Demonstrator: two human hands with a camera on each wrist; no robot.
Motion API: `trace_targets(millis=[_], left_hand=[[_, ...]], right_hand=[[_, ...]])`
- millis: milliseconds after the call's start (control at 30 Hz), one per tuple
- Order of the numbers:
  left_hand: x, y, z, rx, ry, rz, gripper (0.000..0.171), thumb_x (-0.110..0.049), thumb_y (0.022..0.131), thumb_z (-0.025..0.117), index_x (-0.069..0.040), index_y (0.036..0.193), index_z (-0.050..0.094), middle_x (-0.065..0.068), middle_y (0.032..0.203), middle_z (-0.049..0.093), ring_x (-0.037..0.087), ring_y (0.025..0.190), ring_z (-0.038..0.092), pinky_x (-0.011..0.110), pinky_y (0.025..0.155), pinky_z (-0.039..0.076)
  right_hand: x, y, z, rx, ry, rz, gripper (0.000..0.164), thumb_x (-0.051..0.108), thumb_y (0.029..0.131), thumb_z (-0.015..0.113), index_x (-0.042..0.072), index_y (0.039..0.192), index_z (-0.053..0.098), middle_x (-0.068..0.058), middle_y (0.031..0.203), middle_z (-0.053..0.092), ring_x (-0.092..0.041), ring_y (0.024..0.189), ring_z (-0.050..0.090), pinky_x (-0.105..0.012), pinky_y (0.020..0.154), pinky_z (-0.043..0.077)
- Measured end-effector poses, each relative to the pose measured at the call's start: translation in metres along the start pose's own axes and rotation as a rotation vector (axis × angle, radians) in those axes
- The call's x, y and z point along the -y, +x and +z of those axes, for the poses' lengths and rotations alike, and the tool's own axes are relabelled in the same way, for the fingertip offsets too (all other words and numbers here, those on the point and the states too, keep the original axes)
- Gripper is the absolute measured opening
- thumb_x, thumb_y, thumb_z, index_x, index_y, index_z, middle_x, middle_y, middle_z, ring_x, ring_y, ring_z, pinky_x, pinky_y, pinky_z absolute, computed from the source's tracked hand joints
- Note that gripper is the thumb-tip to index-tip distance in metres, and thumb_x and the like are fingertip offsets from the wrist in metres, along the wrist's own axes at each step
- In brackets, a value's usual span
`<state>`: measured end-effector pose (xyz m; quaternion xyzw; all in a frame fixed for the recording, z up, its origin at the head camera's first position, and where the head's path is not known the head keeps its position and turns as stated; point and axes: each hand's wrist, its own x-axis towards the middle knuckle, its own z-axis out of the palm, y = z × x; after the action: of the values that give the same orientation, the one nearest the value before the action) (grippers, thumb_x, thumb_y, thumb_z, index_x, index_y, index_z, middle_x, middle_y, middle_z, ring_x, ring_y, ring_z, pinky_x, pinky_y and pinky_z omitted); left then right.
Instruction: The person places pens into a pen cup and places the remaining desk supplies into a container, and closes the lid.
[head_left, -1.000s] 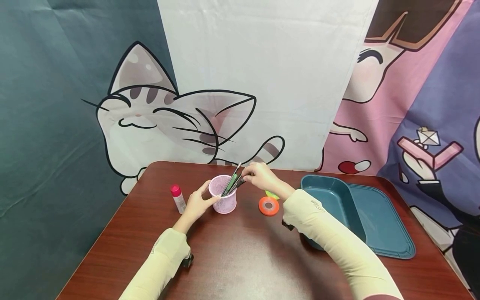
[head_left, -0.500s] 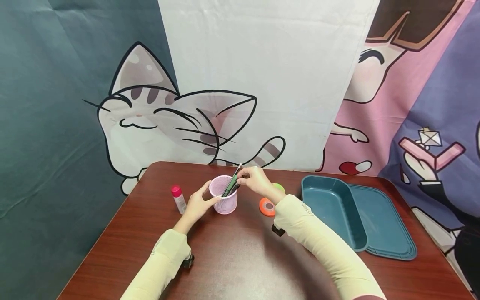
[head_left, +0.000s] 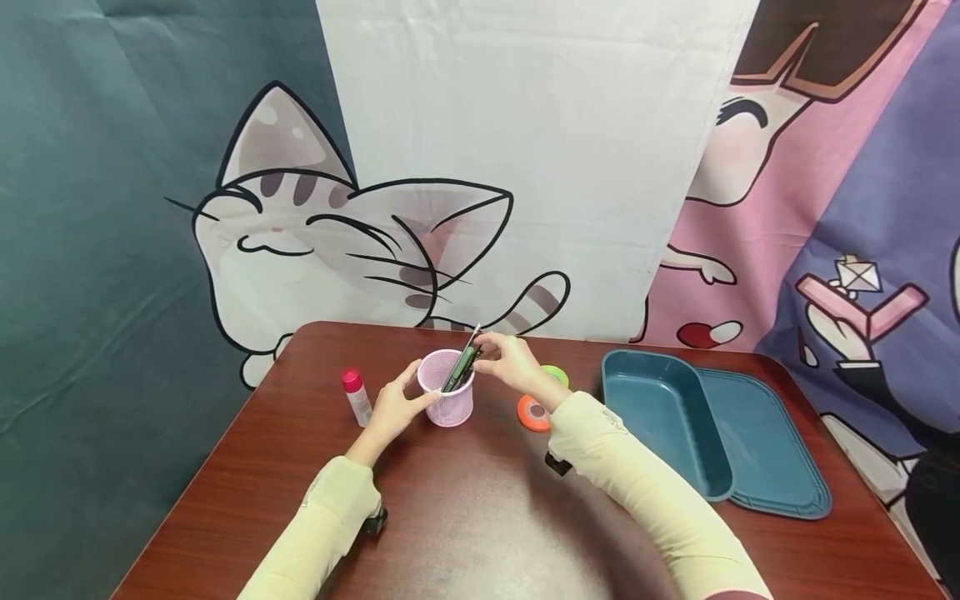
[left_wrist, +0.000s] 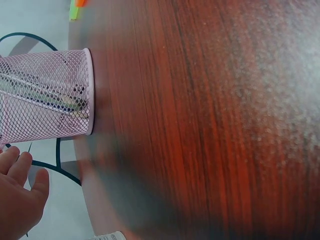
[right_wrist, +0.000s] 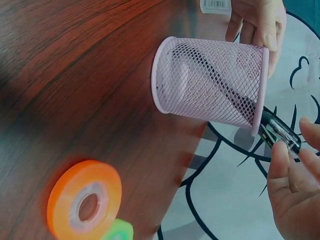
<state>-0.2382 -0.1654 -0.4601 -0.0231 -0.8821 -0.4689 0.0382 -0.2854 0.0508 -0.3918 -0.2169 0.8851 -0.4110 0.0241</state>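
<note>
My left hand [head_left: 393, 408] grips a pink mesh pen holder [head_left: 450, 410] near its rim, thumb on the near side and fingers on the far left. The holder stands upright on the table. Several slim items lean right inside it, among them one with a green body [head_left: 460, 371]. At the rim's right, my right hand [head_left: 512, 364] pinches the upper end of a black pen [right_wrist: 281, 131]; the pen's lower part shows through the mesh in the right wrist view. Part of the left hand's fingers is hidden behind the holder in the head view.
A glue stick [head_left: 357, 397] with a magenta cap stands left of the left hand. An orange tape roll [head_left: 531, 414] and a green roll [head_left: 557, 375] lie partly behind the right wrist. A teal box [head_left: 660, 392] and its flat lid [head_left: 780, 450] lie at the right.
My right hand has moved left to the holder, and the black pen has gone in beside the other items. The left hand stays on the holder.
</note>
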Motion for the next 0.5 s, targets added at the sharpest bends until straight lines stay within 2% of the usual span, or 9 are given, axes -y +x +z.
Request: trace_targets(millis=[300, 433, 500], left_hand=[[-0.003, -0.001, -0.001, -0.007, 0.015, 0.005, 0.070, -0.035, 0.075, 0.068, -0.017, 0.135, 0.037, 0.009, 0.135, 0.042, 0.027, 0.126, 0.038, 0.047, 0.102, 0.030], [-0.004, -0.002, -0.002, -0.005, 0.017, 0.008, 0.070, -0.035, 0.075, 0.068, -0.016, 0.135, 0.037, 0.011, 0.135, 0.042, 0.028, 0.126, 0.037, 0.047, 0.102, 0.030], [-0.004, -0.002, -0.001, -0.004, 0.022, 0.012, 0.071, -0.037, 0.075, 0.067, -0.015, 0.135, 0.036, 0.011, 0.135, 0.042, 0.028, 0.126, 0.037, 0.047, 0.102, 0.030]], right_hand=[[-0.011, -0.019, -0.025, -0.007, -0.015, -0.017, 0.035, 0.015, 0.077, 0.066, 0.007, 0.111, 0.058, -0.012, 0.102, 0.063, -0.024, 0.086, 0.058, -0.033, 0.073, 0.048], [-0.019, -0.027, -0.038, 0.001, -0.021, 0.008, 0.035, 0.016, 0.079, 0.065, 0.008, 0.112, 0.058, -0.011, 0.104, 0.062, -0.024, 0.089, 0.057, -0.034, 0.074, 0.049], [-0.024, -0.030, -0.044, 0.013, 0.001, 0.044, 0.034, 0.017, 0.080, 0.064, 0.010, 0.112, 0.058, -0.010, 0.105, 0.061, -0.023, 0.089, 0.057, -0.035, 0.071, 0.050]])
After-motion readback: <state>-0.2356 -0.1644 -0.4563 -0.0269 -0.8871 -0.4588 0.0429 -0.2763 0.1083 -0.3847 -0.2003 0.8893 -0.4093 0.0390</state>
